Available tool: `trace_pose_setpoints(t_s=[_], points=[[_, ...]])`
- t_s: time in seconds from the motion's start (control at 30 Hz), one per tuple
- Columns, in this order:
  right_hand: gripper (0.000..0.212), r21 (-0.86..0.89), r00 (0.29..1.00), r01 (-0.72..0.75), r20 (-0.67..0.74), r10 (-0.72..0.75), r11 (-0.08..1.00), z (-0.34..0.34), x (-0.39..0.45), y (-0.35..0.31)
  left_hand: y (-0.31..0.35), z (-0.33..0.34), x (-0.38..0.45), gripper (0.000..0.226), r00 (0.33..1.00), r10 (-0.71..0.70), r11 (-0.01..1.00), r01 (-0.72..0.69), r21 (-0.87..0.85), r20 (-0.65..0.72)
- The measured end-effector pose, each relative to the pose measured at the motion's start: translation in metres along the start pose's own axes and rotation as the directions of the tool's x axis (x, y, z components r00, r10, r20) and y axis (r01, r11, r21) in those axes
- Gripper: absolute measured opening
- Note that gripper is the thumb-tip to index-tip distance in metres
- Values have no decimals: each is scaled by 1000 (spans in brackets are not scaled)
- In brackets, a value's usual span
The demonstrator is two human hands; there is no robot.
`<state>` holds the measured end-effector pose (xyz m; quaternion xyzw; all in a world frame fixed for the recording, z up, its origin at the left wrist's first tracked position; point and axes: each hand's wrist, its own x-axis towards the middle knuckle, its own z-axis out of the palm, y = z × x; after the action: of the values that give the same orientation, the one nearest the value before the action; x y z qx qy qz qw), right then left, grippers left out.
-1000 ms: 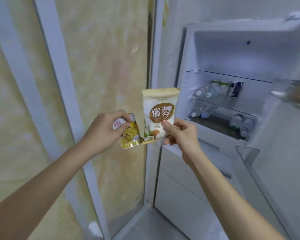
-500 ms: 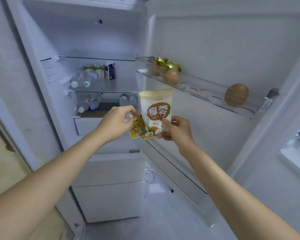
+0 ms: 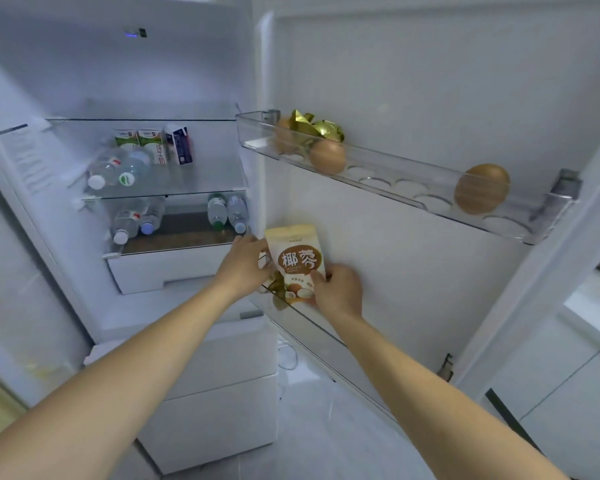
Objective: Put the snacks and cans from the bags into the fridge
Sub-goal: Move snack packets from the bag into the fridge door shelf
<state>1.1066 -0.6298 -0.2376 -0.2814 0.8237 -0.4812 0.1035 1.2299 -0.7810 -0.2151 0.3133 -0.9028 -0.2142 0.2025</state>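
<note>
Cream-coloured and printed with a brown oval, the snack pouch point(image 3: 300, 263) is standing upright at the front lip of the lower door shelf point(image 3: 312, 318), and I am pinching its lower right corner with the right hand point(image 3: 338, 289). The left hand point(image 3: 245, 266) is curling round a small gold packet point(image 3: 278, 289), which is showing only partly behind the pouch. To do this step well, I am judging that the pouch should be lowered behind the clear lip until its base is seated, then released; the gold packet should follow beside it, not on top, so that neither tips out when the door point(image 3: 430, 81) swings. Above, the egg tray point(image 3: 413, 192) is carrying eggs point(image 3: 328, 155) and gold wrappers point(image 3: 317, 128); bottles point(image 3: 118, 168) are lying on the inner shelves. Compared with half a second ago, both hands are reaching lower and further toward the door shelf, and the gold packet is now mostly hidden behind the pouch.
</note>
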Motion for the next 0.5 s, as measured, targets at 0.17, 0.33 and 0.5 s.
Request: trace_pose_setpoints(t_s=[0.17, 0.33, 0.5], points=[[24, -116, 999, 27, -13, -29, 993, 3, 5, -5, -20, -7, -11, 47, 995, -53, 997, 58, 57, -83], [50, -188, 888, 374, -210, -409, 908, -24, -22, -51, -30, -50, -40, 41, 989, -22, 994, 38, 107, -146], [36, -198, 694, 715, 79, -716, 671, -13, -39, -103, -31, -106, -78, 35, 978, -8, 979, 49, 196, -207]])
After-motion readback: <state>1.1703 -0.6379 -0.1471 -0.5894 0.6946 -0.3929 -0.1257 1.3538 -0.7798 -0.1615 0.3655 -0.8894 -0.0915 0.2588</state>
